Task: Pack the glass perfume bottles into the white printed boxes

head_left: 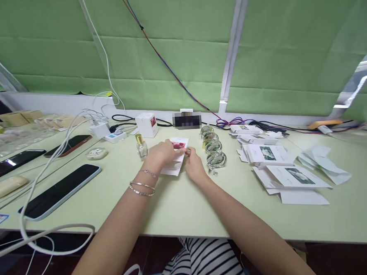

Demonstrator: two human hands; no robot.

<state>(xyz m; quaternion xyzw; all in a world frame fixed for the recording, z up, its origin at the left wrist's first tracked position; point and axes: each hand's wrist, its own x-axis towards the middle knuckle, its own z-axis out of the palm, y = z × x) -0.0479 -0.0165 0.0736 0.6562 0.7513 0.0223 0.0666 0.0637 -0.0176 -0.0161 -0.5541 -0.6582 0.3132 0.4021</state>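
A flat-looking white carton (173,170) with a pink-red flower picture lies at the middle of the table, its flaps toward me. My left hand (163,154) grips it from the left, with the thumb across its face and the other fingers partly hidden. At its right edge, my right hand (195,165) pinches the carton with curled fingers. A small glass bottle with a gold cap (142,147) stands just left of my left hand. To the right of my right hand is a row of several clear glass bottles (216,160).
A formed white box (146,125) stands at the back. On the right lie several flattened white cartons (298,176) and crumpled paper (323,164). Phones (62,190), a white earbud case (96,153) and looping white cables (34,196) occupy the left. Dark cables (265,126) run along the wall.
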